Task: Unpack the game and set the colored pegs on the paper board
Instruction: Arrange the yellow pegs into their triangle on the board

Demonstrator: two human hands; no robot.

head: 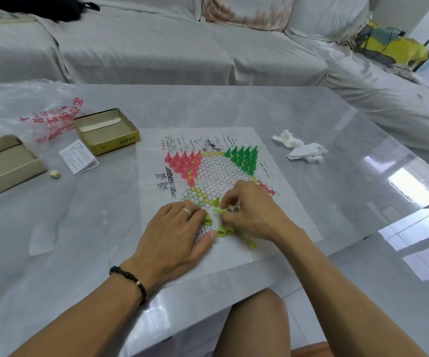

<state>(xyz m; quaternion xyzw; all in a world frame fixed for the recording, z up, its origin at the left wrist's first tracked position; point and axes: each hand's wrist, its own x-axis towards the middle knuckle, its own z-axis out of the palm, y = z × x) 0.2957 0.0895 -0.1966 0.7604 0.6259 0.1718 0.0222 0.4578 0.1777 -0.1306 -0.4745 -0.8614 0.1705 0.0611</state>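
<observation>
Nearest, the left hand (176, 229) lies flat, fingers spread, pinning the paper board (223, 186). At its 3 o'clock, the right hand (249, 212) apparently pinches a yellow-green peg (220, 210); seat each upright. Pink pegs (183, 162) and green pegs (244, 155) stand at 12 o'clock.

- My table is glossy grey marble-look stone (337, 150), mirror-smooth.
- The white printed paper board (156, 150) is thin, matt, creased.
- At ten o'clock, a dull tan cardboard box tray (106, 131) and crinkly clear plastic bag (51, 119).
- Pink (183, 161) and green plastic pegs (244, 157) look smooth.
</observation>
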